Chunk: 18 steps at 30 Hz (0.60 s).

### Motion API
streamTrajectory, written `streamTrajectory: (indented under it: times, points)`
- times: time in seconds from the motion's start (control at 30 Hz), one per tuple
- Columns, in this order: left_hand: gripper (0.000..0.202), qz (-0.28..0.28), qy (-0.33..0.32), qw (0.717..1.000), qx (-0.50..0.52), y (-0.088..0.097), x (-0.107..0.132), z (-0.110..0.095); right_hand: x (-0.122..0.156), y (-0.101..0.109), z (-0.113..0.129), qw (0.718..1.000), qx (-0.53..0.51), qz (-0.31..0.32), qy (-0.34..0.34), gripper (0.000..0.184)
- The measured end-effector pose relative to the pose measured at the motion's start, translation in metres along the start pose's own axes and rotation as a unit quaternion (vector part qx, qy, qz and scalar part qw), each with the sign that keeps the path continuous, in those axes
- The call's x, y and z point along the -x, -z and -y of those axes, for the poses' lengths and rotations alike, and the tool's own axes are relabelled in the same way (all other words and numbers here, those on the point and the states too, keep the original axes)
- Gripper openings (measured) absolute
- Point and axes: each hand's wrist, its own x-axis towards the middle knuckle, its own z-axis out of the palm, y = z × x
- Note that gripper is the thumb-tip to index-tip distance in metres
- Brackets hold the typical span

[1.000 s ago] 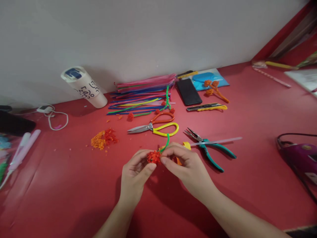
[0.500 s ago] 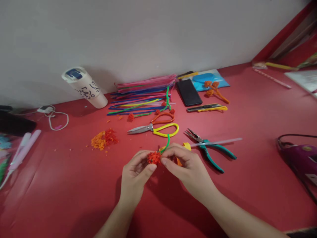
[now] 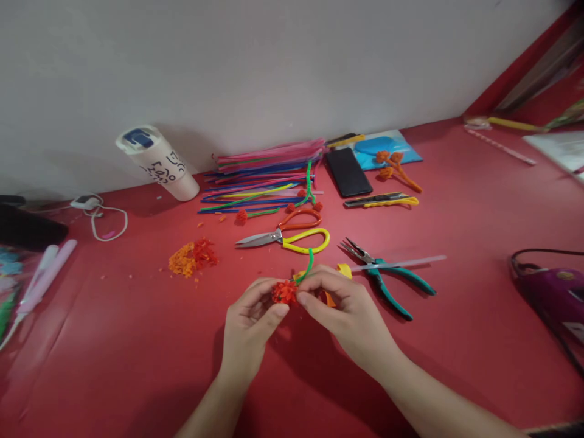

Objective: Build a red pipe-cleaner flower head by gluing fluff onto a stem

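Both my hands meet over the red table (image 3: 114,340) at a small red pipe-cleaner flower (image 3: 283,292) with a green stem (image 3: 308,263). My left hand (image 3: 249,331) pinches the fuzzy red head from the left with thumb and fingers. From the right, my right hand (image 3: 347,310) pinches it where the stem joins the head. The stem curves up toward the scissors (image 3: 285,236) with yellow and orange handles just beyond. Something yellow and orange lies partly hidden under my right hand.
Teal-handled pliers (image 3: 387,277) and a clear stick lie right of my hands. Orange and red trimmings (image 3: 191,257) sit to the left. Coloured pipe cleaners (image 3: 264,179), a black phone (image 3: 347,171), a utility knife (image 3: 381,199) and a white tube (image 3: 157,161) line the wall. A purple glue gun (image 3: 552,292) lies far right.
None beyond a slight shift of the view; my fingers stay pinched on the red flower head.
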Motion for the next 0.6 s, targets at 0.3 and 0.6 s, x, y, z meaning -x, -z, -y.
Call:
streamTrajectory:
  times: [0.3,0.6]
  points:
    - [0.022,-0.006,0.007,1.0,-0.004,0.0009,0.0003,-0.0003,0.0005,-0.0005,-0.0012,1.0,0.005,-0.004,0.011,0.01]
    - [0.022,-0.007,0.006,1.0,-0.007,0.0006,0.0006,0.0002,0.0006,-0.0002,-0.0007,1.0,0.003,-0.004,0.008,0.01]
